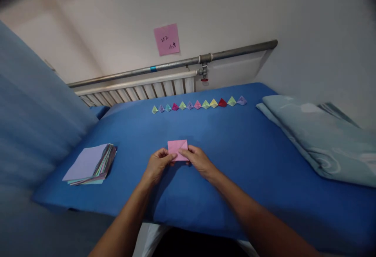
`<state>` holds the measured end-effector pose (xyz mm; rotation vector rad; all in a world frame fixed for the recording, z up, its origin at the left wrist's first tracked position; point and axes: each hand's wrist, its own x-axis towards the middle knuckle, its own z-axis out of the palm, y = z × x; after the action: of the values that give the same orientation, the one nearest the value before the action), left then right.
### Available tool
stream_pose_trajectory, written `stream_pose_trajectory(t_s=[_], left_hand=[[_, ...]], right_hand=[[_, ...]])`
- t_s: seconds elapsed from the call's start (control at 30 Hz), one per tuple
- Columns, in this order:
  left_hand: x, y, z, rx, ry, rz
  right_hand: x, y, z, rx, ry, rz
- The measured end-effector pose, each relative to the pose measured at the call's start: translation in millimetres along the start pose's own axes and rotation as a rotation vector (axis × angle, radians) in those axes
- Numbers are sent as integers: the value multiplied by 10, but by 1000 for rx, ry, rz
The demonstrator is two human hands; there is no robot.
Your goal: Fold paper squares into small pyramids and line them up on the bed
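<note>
A folded pink paper square (178,145) is held up between both hands over the blue-covered bed (138,131), with diagonal crease lines showing at its right side. My left hand (158,163) pinches its lower left part, the thumb on the front face. The lower right part is gripped by my right hand (198,159), whose thumb lies on the paper near its middle. Fingers behind the paper are mostly hidden. Beyond the hands, a row of several small folded paper pieces (197,104) in various colours runs across the back of the bed.
At the left lies a stack of coloured paper sheets (88,163). A folded light green blanket (317,131) rests at the right. Behind the bed are a white radiator (149,89), a metal pipe (241,51) and a pink note (167,40) on the wall. A blue curtain (35,104) hangs at left.
</note>
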<state>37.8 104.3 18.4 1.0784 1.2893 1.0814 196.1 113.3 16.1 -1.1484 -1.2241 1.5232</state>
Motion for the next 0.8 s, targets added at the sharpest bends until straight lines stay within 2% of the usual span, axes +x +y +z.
stream_pose_trajectory(t_s=[0.2, 0.4, 0.57, 0.7, 0.8], left_hand=[[-82, -71, 75, -86, -35, -34], [-156, -32, 68, -70, -169, -107], [-186, -40, 69, -46, -151, -26], [-167, -4, 24, -26, -174, -36], [-125, 49, 4, -43, -121, -28]], right_hand=[[-6, 57, 35, 34, 19, 21], [-3, 54, 19, 60, 11, -10], [-9, 46, 21, 72, -9, -17], [-21, 34, 7, 60, -23, -18], [-29, 33, 16, 40, -31, -12]])
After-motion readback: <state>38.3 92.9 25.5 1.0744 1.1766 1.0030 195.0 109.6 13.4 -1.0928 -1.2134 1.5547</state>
